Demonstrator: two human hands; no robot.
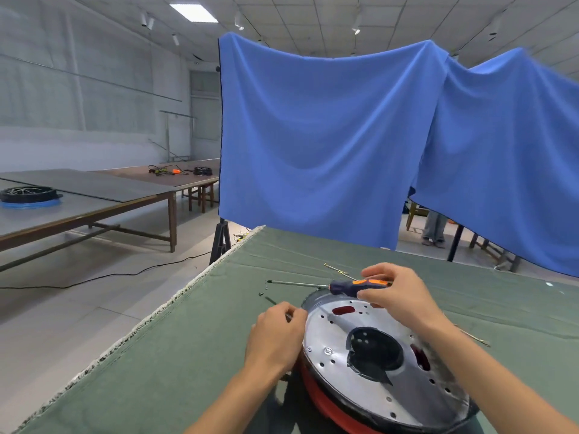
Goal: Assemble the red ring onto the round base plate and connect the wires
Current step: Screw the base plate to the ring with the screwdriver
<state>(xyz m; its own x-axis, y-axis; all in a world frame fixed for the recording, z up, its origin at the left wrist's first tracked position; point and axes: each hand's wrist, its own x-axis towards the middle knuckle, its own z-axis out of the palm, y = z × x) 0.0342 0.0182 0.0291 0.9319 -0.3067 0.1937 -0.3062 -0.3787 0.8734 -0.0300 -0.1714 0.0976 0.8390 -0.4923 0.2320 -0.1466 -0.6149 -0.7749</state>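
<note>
While the round base plate (360, 346) lies on the green cloth (175, 355) with the red ring (326, 405) showing under its near rim, the right hand (398, 296) grips the screwdriver (354, 286) by its handle, and the left hand (279, 333) pinches something small at the plate's left edge, probably a screw. This looks like the fastening step: next, the tip must meet a plate hole squarely; wires are not visibly connected.
</note>
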